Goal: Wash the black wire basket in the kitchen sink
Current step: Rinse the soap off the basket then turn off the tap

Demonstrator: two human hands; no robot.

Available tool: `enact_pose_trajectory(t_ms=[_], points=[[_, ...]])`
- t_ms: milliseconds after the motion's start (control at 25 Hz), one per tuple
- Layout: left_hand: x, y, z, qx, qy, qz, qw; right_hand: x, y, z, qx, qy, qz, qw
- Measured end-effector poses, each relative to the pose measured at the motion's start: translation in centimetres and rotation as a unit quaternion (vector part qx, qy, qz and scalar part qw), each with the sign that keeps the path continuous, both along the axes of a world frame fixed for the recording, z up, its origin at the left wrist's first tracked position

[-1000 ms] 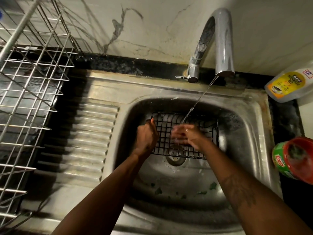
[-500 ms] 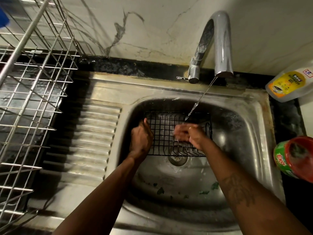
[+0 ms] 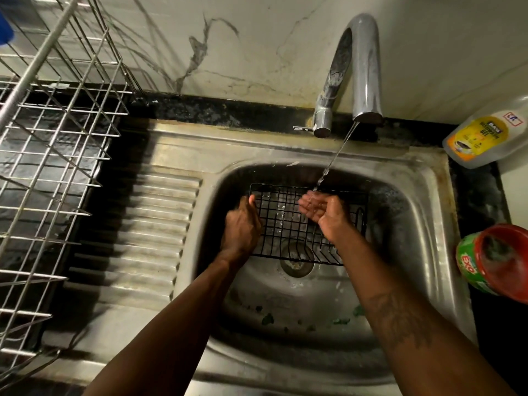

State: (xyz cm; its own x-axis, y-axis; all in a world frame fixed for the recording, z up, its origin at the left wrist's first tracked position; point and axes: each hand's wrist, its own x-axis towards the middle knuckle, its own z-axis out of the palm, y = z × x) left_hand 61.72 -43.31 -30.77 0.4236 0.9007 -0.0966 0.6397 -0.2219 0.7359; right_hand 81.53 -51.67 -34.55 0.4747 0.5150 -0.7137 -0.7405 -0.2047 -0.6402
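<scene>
The black wire basket (image 3: pixel 288 224) lies in the steel sink (image 3: pixel 423 224), over the drain (image 3: pixel 297 260). My left hand (image 3: pixel 241 224) grips its left edge. Above the basket, my right hand (image 3: pixel 323 210) is cupped palm-up, fingers apart, and holds nothing. A thin stream of water from the curved chrome tap (image 3: pixel 360 70) falls onto its fingers. The right part of the basket is hidden behind that hand and forearm.
A steel wire dish rack (image 3: pixel 54 144) stands at the left, beside the ribbed draining board (image 3: pixel 148 224). A dish-soap bottle (image 3: pixel 485 138) lies at the back right. A red and green tub (image 3: pixel 494 261) sits on the right counter. Green scraps lie in the sink's front.
My right hand has turned from lying on the basket to palm-up under the water stream. My left hand keeps its hold on the left edge.
</scene>
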Motion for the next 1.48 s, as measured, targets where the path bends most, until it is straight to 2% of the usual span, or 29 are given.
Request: enact_pose_trajectory(t_ms=[40, 80, 120, 200, 240, 320, 400, 520, 600, 680, 760, 800, 840, 880, 960, 1040, 1120, 1280, 1320, 1400, 1480], points=[[0.2, -0.1, -0.3, 0.008, 0.006, -0.005, 1.0, -0.3, 0.3, -0.1, 0.019, 0.032, -0.065, 0.997], [0.4, -0.2, -0.6, 0.006, 0.01, -0.003, 1.0, -0.8, 0.2, -0.3, 0.033, 0.048, -0.079, 0.995], [0.6, -0.4, -0.8, -0.003, 0.012, 0.001, 1.0, -1.6, -0.3, -0.6, 0.029, 0.042, -0.044, 0.998], [0.9, -0.9, -1.0, -0.015, 0.014, 0.002, 1.0, -3.8, -1.7, -0.6, -0.018, -0.021, 0.14, 0.99], [1.1, -1.0, -1.0, -0.022, 0.013, -0.001, 1.0, -4.6, -2.2, -0.4, -0.05, -0.058, 0.237, 0.968], [1.5, -0.9, -1.2, -0.026, 0.015, -0.01, 0.999, -4.4, -2.6, -0.3, -0.081, -0.089, 0.321, 0.939], [1.7, -1.0, -1.4, 0.002, 0.023, -0.023, 0.999, -2.7, -2.4, 0.1, -0.045, -0.075, 0.286, 0.954], [1.7, -1.5, -1.7, 0.022, 0.024, -0.031, 0.999, -0.3, -1.1, 0.1, -0.016, -0.072, 0.08, 0.994], [1.8, -1.7, -1.9, 0.021, 0.031, -0.027, 0.999, -0.8, -0.5, -0.1, -0.016, -0.074, 0.023, 0.997], [2.0, -1.6, -1.9, 0.026, 0.035, -0.03, 0.999, -2.7, -1.1, -0.1, -0.024, -0.08, 0.128, 0.988], [2.6, -1.6, -1.7, 0.018, 0.03, -0.04, 0.999, -4.2, -2.4, 0.2, -0.079, -0.107, 0.323, 0.937], [3.0, -1.7, -1.6, 0.009, 0.033, -0.052, 0.998, -4.1, -2.9, 0.2, -0.097, -0.112, 0.375, 0.915], [3.4, -1.8, -1.4, 0.007, 0.035, -0.064, 0.997, -3.6, -3.1, 0.4, -0.097, -0.098, 0.377, 0.916], [3.7, -2.0, -1.4, 0.013, 0.036, -0.074, 0.997, -2.7, -3.2, 0.5, -0.085, -0.085, 0.344, 0.931], [4.1, -2.5, -1.5, 0.015, 0.035, -0.086, 0.996, -0.4, -3.2, 0.7, -0.056, -0.078, 0.2, 0.975], [4.2, -2.7, -1.5, 0.005, 0.038, -0.089, 0.995, 0.8, -3.1, 0.6, -0.038, -0.084, 0.074, 0.993], [3.8, -2.5, -1.6, 0.021, 0.042, -0.081, 0.996, 0.2, -3.2, 0.4, -0.031, -0.098, 0.082, 0.991], [1.3, -1.6, -0.1, 0.025, 0.045, -0.06, 0.997, -1.0, -2.8, -0.2, -0.055, -0.085, 0.225, 0.969], [0.5, -1.4, 0.2, 0.023, 0.052, -0.049, 0.997, -1.1, -2.3, -0.2, -0.075, -0.129, 0.239, 0.959], [-0.8, -1.5, 0.6, 0.016, 0.076, -0.023, 0.997, -1.6, -1.8, 0.2, -0.1, -0.304, 0.246, 0.915], [-1.7, -1.5, 0.9, 0.004, 0.088, -0.024, 0.996, -2.4, -2.2, 1.0, -0.089, -0.524, 0.232, 0.814]])
